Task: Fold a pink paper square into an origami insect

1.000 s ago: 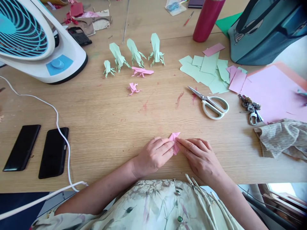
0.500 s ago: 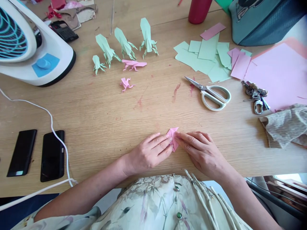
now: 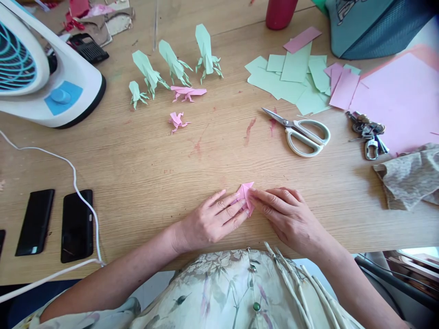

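A small piece of folded pink paper [image 3: 245, 189] lies on the wooden table near its front edge, with creases and a pointed top corner. My left hand [image 3: 214, 217] rests over its left side, fingers stretched out and slightly spread, the tips pressing on the paper. From the other side, my right hand [image 3: 288, 214] has thumb and fingers together on the paper's right edge. Part of the paper is hidden under the fingertips. Beyond the hands stand a pink origami frog [image 3: 178, 121] and a longer pink origami insect [image 3: 188, 92].
Several green origami insects [image 3: 175, 64] stand at the back. Scissors [image 3: 297, 132] lie right of centre, near paper pieces [image 3: 297, 64], keys [image 3: 367, 132] and a cloth [image 3: 411, 176]. At left are a fan [image 3: 65, 98], a white cable [image 3: 73, 171] and two black phone-like devices [image 3: 77, 228].
My left fingers have stretched out and spread on the paper, showing more of its upper part. My right hand keeps its hold. The camera view has shifted.
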`<control>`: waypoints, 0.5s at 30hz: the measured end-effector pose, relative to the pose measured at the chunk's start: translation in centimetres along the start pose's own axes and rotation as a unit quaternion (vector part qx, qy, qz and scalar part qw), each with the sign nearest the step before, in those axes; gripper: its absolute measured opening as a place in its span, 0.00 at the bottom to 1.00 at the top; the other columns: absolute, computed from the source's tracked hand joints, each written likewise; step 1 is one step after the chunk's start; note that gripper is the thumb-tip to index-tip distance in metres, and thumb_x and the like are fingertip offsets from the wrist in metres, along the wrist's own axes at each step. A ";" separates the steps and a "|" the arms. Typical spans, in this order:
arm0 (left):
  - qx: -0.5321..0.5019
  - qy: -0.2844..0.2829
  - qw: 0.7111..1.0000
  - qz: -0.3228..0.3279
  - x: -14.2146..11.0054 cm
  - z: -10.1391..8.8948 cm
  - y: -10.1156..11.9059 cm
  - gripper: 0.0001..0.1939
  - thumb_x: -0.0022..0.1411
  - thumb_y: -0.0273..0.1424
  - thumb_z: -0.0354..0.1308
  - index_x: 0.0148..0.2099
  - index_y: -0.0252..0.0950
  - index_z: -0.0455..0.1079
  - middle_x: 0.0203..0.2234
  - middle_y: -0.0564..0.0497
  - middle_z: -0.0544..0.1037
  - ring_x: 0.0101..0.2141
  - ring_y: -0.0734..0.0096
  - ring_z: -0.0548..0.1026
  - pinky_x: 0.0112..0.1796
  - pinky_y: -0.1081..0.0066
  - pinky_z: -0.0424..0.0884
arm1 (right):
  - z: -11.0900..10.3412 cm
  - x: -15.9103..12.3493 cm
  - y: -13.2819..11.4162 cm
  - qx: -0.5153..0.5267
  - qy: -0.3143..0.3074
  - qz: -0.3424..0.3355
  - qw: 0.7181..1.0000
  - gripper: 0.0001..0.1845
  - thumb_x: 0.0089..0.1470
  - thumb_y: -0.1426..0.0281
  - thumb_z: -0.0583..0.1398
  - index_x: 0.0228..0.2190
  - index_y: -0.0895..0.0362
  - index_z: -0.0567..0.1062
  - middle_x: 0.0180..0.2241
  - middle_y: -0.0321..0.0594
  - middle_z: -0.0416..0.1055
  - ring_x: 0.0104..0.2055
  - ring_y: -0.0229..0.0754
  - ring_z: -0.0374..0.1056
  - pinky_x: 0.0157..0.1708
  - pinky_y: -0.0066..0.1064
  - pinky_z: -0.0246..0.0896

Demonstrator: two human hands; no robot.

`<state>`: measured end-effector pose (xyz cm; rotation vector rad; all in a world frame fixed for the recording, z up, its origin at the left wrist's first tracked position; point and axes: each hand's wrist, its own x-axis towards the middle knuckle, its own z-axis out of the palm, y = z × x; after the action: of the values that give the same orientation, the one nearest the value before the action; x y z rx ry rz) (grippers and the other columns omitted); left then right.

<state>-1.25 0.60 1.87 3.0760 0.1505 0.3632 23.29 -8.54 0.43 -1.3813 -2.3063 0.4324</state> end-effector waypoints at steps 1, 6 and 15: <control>-0.002 0.004 1.000 -0.002 0.0 0.1 0.0 0.17 0.72 0.24 0.48 0.58 0.31 0.69 0.56 0.42 0.75 0.60 0.57 0.69 0.60 0.54 0.68 | 0.0 0.0 0.0 -0.001 -0.002 0.000 1.000 0.22 0.66 0.75 0.52 0.60 0.60 0.68 0.63 0.49 0.64 0.56 0.52 0.63 0.54 0.47 0.56; -0.004 0.012 1.000 -0.007 -0.1 0.1 0.1 0.14 0.71 0.25 0.50 0.56 0.31 0.70 0.57 0.40 0.74 0.61 0.56 0.68 0.59 0.53 0.68 | 0.0 0.0 0.0 -0.007 -0.004 0.002 1.000 0.24 0.65 0.75 0.53 0.62 0.59 0.66 0.63 0.49 0.64 0.56 0.51 0.63 0.53 0.47 0.58; -0.007 0.002 1.000 -0.008 -0.3 0.2 0.2 0.19 0.71 0.22 0.49 0.62 0.31 0.66 0.60 0.43 0.72 0.62 0.57 0.67 0.62 0.54 0.64 | 0.1 -0.1 0.0 -0.009 -0.004 -0.002 1.000 0.26 0.64 0.77 0.53 0.63 0.59 0.65 0.63 0.49 0.65 0.56 0.52 0.63 0.53 0.47 0.58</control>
<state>-1.49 0.33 1.65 3.0585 0.1710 0.3692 23.27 -8.61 0.38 -1.3867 -2.3234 0.4174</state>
